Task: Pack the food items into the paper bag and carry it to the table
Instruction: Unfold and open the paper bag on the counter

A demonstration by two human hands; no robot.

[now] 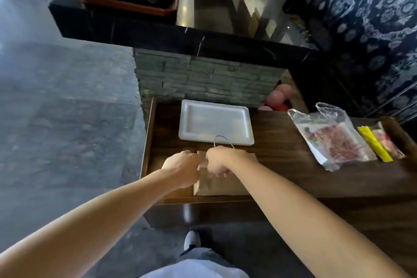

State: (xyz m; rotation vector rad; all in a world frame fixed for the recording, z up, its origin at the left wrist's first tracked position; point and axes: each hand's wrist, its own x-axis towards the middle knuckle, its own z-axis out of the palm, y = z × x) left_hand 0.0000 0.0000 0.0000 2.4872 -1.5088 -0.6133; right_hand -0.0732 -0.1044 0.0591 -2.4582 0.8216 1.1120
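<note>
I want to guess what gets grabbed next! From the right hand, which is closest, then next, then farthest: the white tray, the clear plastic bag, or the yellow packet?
1. White tray: just beyond the right hand, toward the brick wall.
2. Clear plastic bag: off to the right on the wooden table.
3. Yellow packet: farther right still, past the bag.
</note>
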